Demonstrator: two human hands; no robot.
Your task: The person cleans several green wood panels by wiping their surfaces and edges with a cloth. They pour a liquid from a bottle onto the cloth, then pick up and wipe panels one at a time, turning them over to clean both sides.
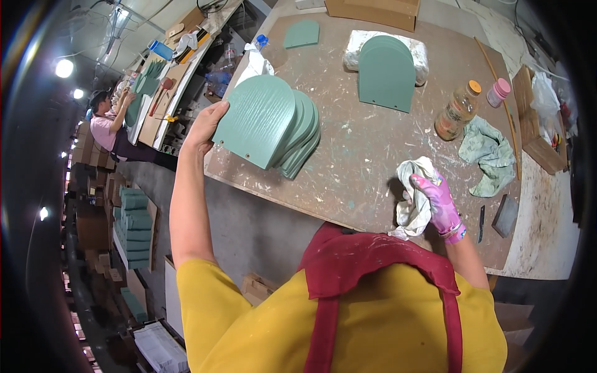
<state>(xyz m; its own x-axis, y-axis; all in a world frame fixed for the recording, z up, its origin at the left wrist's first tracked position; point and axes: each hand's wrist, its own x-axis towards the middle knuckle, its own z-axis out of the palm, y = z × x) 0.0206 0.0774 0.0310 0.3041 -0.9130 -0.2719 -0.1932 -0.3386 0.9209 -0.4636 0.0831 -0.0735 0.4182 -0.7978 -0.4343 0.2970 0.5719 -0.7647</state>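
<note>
My bare left hand (208,125) grips the left edge of a green round-topped panel (258,119), with its thumb on the upper face. Two small holes show near the panel's straight edge. Beneath it and to its right, a fanned stack of similar green panels (306,132) lies at the table's left edge; whether the held panel rests on the stack I cannot tell. In a pink patterned glove, my right hand (443,204) is closed around a crumpled white cloth (411,202) near the front edge of the table.
Farther back, more green panels (387,73) lean on a white wrapped bundle (354,46). A lone green piece (302,34) lies far left. To the right are an orange-capped bottle (457,112), a pink-lidded jar (498,92), a greenish rag (488,155) and a dark block (505,216). A co-worker (107,124) sits at another bench.
</note>
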